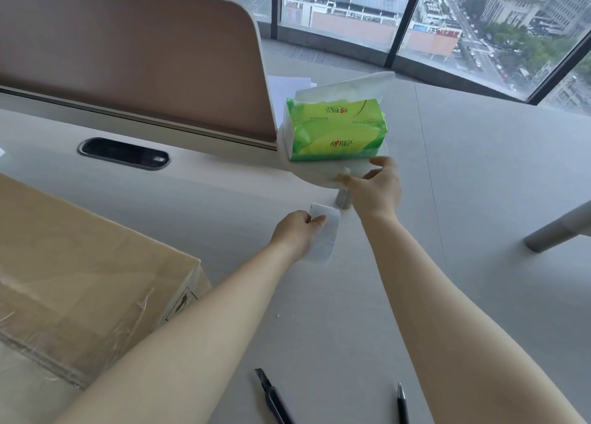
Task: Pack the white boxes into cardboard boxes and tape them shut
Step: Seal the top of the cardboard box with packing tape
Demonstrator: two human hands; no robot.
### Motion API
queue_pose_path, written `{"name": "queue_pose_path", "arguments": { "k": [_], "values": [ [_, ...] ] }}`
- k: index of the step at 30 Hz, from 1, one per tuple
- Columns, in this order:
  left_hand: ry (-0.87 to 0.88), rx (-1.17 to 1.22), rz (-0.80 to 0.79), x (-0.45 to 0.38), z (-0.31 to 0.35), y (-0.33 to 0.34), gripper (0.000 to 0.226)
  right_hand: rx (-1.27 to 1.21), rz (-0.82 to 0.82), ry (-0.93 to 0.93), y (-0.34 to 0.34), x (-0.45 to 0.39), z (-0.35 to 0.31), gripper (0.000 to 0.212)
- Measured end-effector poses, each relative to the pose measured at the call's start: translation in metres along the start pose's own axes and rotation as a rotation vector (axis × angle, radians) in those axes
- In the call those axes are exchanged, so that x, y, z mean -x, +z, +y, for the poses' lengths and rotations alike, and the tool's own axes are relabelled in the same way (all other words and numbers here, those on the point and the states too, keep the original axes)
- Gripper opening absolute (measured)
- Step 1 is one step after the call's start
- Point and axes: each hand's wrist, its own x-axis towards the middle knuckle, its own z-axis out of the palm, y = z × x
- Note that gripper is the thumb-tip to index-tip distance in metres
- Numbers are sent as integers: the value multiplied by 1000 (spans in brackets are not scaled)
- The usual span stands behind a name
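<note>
Cardboard box (80, 263) sits at the desk's (479, 199) near left edge, top flaps already taped; no white boxes show. Green tissue pack (335, 129) stands toward the far edge on a round white pad. Right hand (377, 190) pinches a small clear piece beside it, while left hand (297, 231) pinches a tissue sheet (326, 235). Knife (271, 398) and pen (402, 404) lie at the near edge; a dragging forearm could likely knock them off.

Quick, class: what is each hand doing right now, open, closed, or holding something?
Left hand: pinches a white slip of paper at its top edge.
Right hand: fingers spread, reaching by the tissue pack; any grip cannot be told.
</note>
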Motion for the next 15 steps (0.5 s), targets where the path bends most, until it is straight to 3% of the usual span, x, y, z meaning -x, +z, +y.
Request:
{"name": "queue_pose_path", "arguments": {
  "k": [2,6,11,15],
  "values": [
    [1,0,6,-1,0,0,45,-32,-26,49,-3,-5,-1,52],
    [-8,-12,-24,-2,-2,-2,42,-50,18,94,-12,-10,0,40],
    [-10,8,-59,11,-1,-10,11,-27,-59,10,-19,11,-7,30],
    [44,103,-43,45,6,-29,18,-54,-130,-9,-22,39,-13,21]
  ]
}}
